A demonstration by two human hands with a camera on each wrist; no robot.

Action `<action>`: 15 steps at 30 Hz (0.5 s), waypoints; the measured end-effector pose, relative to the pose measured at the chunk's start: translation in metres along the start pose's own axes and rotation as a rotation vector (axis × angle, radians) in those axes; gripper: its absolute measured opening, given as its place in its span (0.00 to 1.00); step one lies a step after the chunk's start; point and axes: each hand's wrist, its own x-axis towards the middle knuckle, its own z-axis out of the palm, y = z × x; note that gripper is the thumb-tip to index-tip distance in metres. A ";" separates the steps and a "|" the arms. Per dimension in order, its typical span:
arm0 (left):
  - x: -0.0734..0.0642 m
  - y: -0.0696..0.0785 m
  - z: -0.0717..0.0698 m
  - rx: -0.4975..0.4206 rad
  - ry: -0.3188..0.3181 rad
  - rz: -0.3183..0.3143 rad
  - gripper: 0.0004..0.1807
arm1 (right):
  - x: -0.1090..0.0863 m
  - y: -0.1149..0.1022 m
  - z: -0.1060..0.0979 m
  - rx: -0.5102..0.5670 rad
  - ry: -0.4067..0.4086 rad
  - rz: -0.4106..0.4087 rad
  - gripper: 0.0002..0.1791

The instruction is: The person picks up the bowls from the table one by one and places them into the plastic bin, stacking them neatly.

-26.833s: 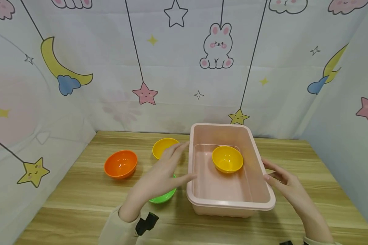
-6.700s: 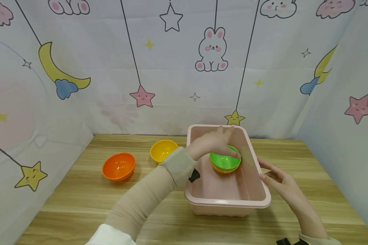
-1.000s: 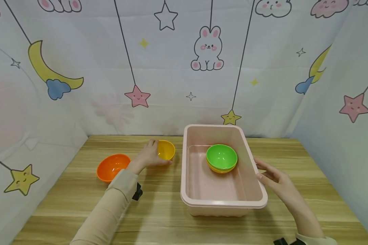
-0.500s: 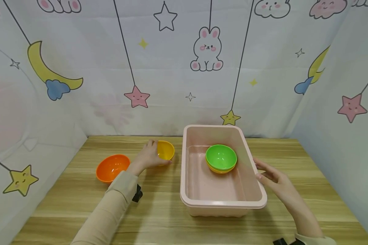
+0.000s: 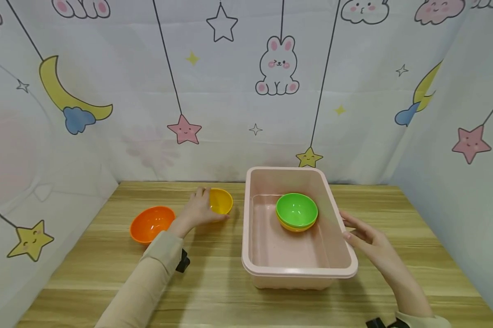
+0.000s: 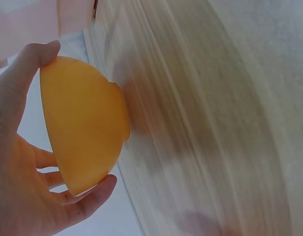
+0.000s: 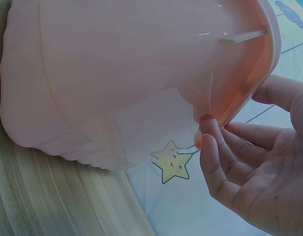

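Observation:
My left hand (image 5: 197, 209) grips the yellow bowl (image 5: 221, 202), thumb on the near side of the rim and fingers on the far side. In the left wrist view the yellow bowl (image 6: 82, 123) shows its round side and foot close over the wood. My right hand (image 5: 369, 239) holds the right rim of the pink tub (image 5: 300, 272), with the thumb at the rim and fingers beneath it in the right wrist view. Inside the tub a green bowl (image 5: 297, 210) is nested in another yellow bowl (image 5: 295, 228).
An orange bowl (image 5: 151, 224) stands on the wooden table (image 5: 213, 291) at the left, partly behind my left wrist. A white cloth (image 5: 226, 100) with printed stars, moons and a rabbit hangs behind the table and at both sides.
The green bowl was on the table, then came to rest in the tub's yellow bowl. My left hand has moved from the tub to the other yellow bowl. Little differs over the last second.

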 end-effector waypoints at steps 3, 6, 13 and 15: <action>0.000 0.001 0.000 0.006 0.008 -0.007 0.62 | 0.000 0.001 0.000 -0.004 0.001 0.000 0.29; -0.001 0.003 -0.001 0.020 0.024 -0.009 0.62 | 0.000 0.001 -0.001 -0.008 0.001 -0.004 0.29; -0.007 0.011 -0.009 0.049 0.054 -0.008 0.63 | 0.001 0.001 -0.001 -0.009 0.001 -0.002 0.29; -0.009 0.014 -0.011 0.043 0.060 -0.010 0.64 | 0.000 0.001 -0.001 -0.008 0.000 0.000 0.29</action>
